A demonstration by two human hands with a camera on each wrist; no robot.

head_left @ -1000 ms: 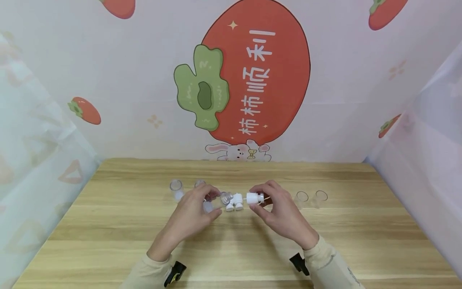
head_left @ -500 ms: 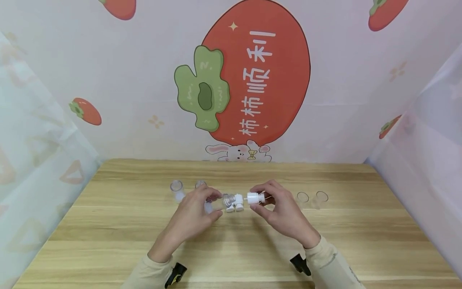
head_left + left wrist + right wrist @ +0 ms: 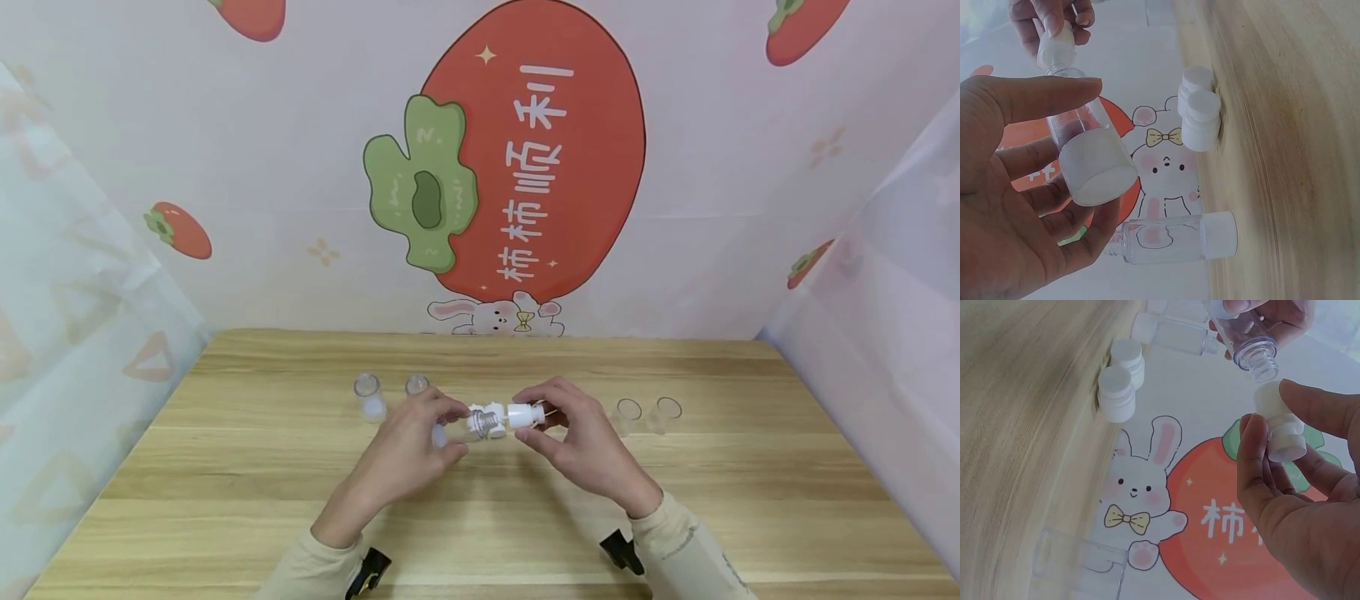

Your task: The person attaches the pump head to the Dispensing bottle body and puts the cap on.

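Note:
My left hand (image 3: 408,437) grips a clear bottle (image 3: 1094,156) with a white base, tilted with its threaded neck (image 3: 1263,365) towards the right hand. My right hand (image 3: 588,446) pinches a white pump head (image 3: 1279,419) between thumb and fingers. The pump head is lined up with the bottle's mouth; in the right wrist view its end is right by the threads. Whether the two touch cannot be told. A thin line, perhaps the pump's tube, shows inside the bottle in the left wrist view.
Two more white pump heads (image 3: 1200,119) stand on the wooden table (image 3: 480,533) behind the hands. Two clear bottles (image 3: 371,400) with white bases stand at the left. On the right are two clear caps (image 3: 628,410). A printed cloth (image 3: 262,167) hangs behind the table.
The bottle's neck has swung round towards the pump head, and the left hand has moved slightly right. My right hand has shifted slightly left, narrowing the gap between them.

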